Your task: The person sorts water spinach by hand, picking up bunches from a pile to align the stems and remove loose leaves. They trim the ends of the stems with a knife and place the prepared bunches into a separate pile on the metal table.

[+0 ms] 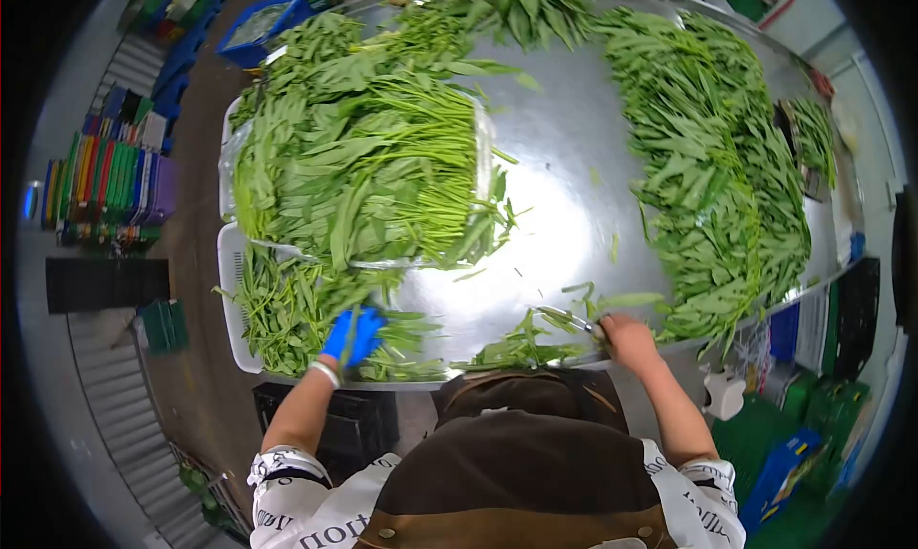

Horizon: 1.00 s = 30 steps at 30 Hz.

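My left hand (pixel 352 337), in a blue glove, is closed around some water spinach at the near left edge of the metal table (pixel 564 138). Leaves stick out on both sides of the glove. Under and beside it, loose water spinach (pixel 287 305) fills a white basket (pixel 235 310). Bare and closed, my right hand (pixel 628 340) grips a small knife (pixel 572 319), its metal blade pointing left over the table. Below the blade, cut leaves and stems (pixel 526 346) lie along the near edge.
A thick stack of water spinach (pixel 382 157) lies on clear plastic at the left. Long rows of it (pixel 708 186) cover the right side, and another bunch (pixel 535 9) is at the far edge. Beyond the left end stand a blue crate (pixel 258 31) and stacked coloured crates (pixel 110 181).
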Each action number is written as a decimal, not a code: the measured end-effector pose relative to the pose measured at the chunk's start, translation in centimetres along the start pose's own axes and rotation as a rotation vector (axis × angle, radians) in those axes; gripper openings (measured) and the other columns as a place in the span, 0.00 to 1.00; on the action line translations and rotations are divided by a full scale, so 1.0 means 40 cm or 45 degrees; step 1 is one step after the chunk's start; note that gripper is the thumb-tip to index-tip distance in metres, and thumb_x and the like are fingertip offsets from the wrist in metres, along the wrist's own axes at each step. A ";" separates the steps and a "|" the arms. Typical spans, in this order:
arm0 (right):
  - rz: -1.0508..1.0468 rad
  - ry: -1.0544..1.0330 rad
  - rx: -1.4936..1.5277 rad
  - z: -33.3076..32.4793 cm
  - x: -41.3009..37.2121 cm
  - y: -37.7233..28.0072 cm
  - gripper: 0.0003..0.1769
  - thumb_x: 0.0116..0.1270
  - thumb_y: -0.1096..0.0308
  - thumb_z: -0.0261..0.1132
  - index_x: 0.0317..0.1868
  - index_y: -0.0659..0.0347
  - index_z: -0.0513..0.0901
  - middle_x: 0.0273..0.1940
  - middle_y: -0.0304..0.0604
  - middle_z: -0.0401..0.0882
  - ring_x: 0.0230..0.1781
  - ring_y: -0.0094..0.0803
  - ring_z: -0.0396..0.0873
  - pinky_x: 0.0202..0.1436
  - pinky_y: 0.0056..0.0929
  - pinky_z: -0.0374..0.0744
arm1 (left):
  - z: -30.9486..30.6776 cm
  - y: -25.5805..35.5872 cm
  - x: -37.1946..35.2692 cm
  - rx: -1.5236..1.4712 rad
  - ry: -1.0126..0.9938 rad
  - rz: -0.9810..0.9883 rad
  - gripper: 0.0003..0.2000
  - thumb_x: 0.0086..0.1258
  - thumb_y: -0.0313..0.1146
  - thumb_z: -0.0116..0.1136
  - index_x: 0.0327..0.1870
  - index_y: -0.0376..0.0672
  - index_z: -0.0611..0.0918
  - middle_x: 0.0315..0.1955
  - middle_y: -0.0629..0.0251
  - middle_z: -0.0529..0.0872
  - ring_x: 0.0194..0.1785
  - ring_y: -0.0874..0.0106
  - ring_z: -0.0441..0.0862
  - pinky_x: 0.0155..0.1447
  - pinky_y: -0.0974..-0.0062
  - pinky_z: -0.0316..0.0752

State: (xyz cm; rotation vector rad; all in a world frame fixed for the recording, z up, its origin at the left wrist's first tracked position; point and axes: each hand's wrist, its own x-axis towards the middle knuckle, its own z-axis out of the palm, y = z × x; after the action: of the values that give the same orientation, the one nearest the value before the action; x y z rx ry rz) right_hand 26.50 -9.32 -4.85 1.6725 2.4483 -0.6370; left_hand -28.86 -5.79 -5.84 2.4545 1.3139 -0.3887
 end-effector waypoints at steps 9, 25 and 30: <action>-0.019 -0.099 -0.054 -0.066 0.068 -0.072 0.23 0.54 0.62 0.71 0.49 0.58 0.76 0.40 0.46 0.79 0.43 0.45 0.80 0.44 0.43 0.78 | -0.022 -0.409 -0.225 -0.267 0.073 -0.481 0.14 0.59 0.30 0.60 0.47 0.50 0.85 0.47 0.55 0.84 0.47 0.58 0.82 0.51 0.60 0.77; -0.475 0.432 0.231 -0.199 0.493 -0.277 0.22 0.58 0.63 0.69 0.52 0.60 0.76 0.53 0.45 0.75 0.51 0.42 0.74 0.54 0.38 0.75 | -0.530 -0.018 0.525 0.098 0.702 0.122 0.42 0.53 0.37 0.71 0.71 0.42 0.64 0.67 0.52 0.70 0.68 0.54 0.69 0.70 0.58 0.63; -0.514 0.451 0.296 -0.209 0.557 -0.297 0.22 0.59 0.65 0.68 0.53 0.60 0.76 0.53 0.45 0.74 0.51 0.41 0.74 0.54 0.38 0.75 | -0.532 -0.042 0.683 0.248 0.588 -0.034 0.49 0.45 0.45 0.76 0.70 0.40 0.65 0.60 0.53 0.74 0.61 0.56 0.72 0.65 0.60 0.65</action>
State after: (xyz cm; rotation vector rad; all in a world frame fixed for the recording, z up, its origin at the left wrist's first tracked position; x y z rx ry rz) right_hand 8.24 9.67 -1.06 1.4753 3.1197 -0.7481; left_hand -13.83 24.27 2.68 2.8050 1.5465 0.0582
